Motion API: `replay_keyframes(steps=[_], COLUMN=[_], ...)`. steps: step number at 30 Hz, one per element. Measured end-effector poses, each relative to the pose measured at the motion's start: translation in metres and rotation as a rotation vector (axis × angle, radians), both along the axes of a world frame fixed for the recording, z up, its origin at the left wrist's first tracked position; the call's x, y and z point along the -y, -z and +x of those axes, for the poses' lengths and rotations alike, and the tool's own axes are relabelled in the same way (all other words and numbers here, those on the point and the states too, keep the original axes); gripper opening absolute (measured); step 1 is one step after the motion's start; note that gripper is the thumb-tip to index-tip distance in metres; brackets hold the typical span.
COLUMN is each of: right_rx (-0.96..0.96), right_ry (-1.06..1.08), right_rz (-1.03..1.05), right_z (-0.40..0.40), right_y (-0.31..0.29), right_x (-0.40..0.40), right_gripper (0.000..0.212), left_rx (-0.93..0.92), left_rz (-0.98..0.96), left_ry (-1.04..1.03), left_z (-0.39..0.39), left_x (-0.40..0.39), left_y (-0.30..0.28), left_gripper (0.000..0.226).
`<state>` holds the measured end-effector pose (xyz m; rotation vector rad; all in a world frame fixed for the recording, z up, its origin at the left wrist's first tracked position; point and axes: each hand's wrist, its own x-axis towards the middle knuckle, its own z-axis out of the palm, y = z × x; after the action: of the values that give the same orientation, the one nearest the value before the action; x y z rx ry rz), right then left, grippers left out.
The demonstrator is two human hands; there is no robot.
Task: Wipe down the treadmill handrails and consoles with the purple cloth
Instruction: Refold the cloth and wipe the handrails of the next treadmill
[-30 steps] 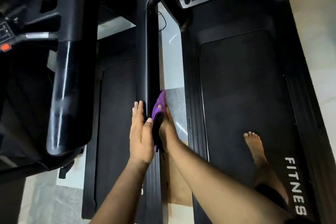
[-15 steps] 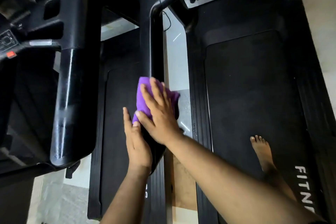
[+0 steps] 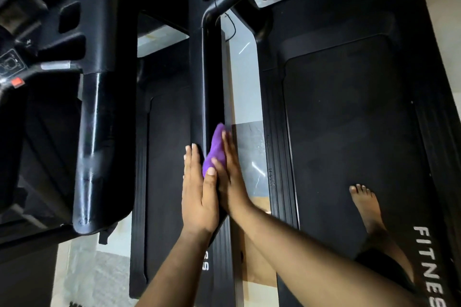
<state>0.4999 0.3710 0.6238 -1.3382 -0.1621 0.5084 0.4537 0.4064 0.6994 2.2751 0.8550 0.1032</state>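
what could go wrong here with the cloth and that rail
The purple cloth is only pressed against the black handrail by the flat right hand, not gripped, so it could slip and drop into the floor gap. The left hand lies flat beside it, so the thumb may catch.

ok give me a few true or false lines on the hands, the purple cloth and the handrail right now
1. The purple cloth lies against the black handrail. True.
2. The left hand holds the cloth alone. False: the right hand presses it with straight fingers.
3. A bare foot stands on the right treadmill belt. True.
4. The cloth is draped over the console. False: it is between the hands at the handrail.
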Motion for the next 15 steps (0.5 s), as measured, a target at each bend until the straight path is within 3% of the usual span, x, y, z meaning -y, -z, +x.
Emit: replay_keyframes(steps=[2, 4, 7, 10, 13, 15], right_rx=[0.108, 0.348, 0.556, 0.515, 0.496, 0.48], right_ry=[0.011, -0.046, -0.084, -0.114, -0.214, -0.166], right_rz=[-0.126, -0.266, -0.288, -0.264, -0.237, -0.171], right_z=[0.049, 0.085, 0.071, 0.047, 0.087, 0.101], right_y=[-0.019, -0.034, -0.027, -0.013, -0.016, -0.018], right_x=[-0.015, -0.026, -0.022, -0.008, -0.012, -0.019], right_gripper=[0.073, 0.074, 0.076, 0.085, 0.085, 0.081], left_rx=[0.086, 0.156, 0.161, 0.131, 0.117, 0.107], left_rz=[-0.049, -0.089, -0.115, -0.08, -0.067, -0.04], left_ry=[0.048, 0.093, 0.052, 0.019, 0.055, 0.085], left_z=[0.003, 0.007, 0.004, 0.0, 0.005, 0.008], left_x=[-0.001, 0.0, 0.003, 0.002, 0.001, 0.002], left_y=[-0.004, -0.006, -0.007, -0.006, -0.006, -0.007], left_gripper=[0.068, 0.06, 0.061, 0.061, 0.06, 0.062])
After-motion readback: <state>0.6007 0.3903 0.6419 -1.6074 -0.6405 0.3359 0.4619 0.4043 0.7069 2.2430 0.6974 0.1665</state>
